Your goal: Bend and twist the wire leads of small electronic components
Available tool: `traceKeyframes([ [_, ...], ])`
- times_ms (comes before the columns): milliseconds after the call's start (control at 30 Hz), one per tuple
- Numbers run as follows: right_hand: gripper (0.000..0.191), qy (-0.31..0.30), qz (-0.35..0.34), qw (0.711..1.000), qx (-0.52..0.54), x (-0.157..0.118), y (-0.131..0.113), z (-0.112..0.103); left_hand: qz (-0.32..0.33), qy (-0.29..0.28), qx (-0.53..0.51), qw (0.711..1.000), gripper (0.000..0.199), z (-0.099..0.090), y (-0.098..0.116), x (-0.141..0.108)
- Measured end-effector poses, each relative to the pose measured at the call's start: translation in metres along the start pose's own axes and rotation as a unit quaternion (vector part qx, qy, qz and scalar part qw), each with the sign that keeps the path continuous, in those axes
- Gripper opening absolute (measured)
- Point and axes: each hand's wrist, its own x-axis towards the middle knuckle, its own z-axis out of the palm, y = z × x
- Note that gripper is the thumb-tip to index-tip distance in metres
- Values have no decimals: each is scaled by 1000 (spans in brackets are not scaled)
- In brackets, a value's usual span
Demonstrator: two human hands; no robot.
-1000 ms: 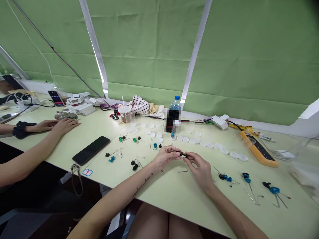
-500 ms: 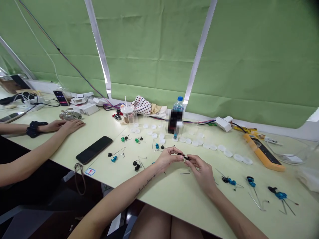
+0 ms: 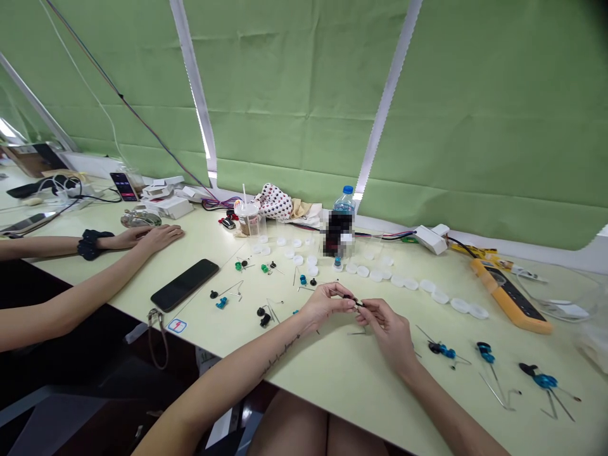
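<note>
My left hand [image 3: 327,306] and my right hand [image 3: 389,329] meet above the table, fingertips pinched together on a small black part [image 3: 352,299]. Fingers cover most of it, so its exact kind is unclear. Just below them lies a thin L-shaped hex key [image 3: 360,333]. To the right are several sets of blue and black fittings with thin metal rods, the nearest being a blue fitting [image 3: 446,351]. Left of my hands, black fittings [image 3: 264,320] and a blue fitting [image 3: 221,303] lie among more rods.
Small clear plastic cups [image 3: 411,284] form rows behind my hands. A bottle [image 3: 345,199], a drink cup [image 3: 247,218] and an orange power strip [image 3: 513,297] stand or lie farther back. At left are a black phone [image 3: 185,285] and another person's hands [image 3: 161,235].
The view has shifted slightly, moving the scene a little rightward. My hands keep their pinch on the black part. The other person's hands have slid a little to the right.
</note>
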Motion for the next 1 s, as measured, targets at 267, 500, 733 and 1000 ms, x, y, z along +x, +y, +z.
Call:
traceKeyframes([
  [267, 28, 0, -62, 997, -48, 1, -3, -1, -3, 9, -10, 1000, 34, 1, 3, -1],
  [500, 29, -27, -18, 999, -6, 1, 2, -2, 9, 7, 13, 1000, 31, -1, 1, -1],
  [733, 31, -29, 14, 999, -4, 1, 3, -1, 5, -18, -30, 999, 32, 0, 1, -2],
  [1000, 27, 13, -78, 994, -77, 2, -5, -3, 0, -20, -61, 998, 33, 0, -1, -1],
])
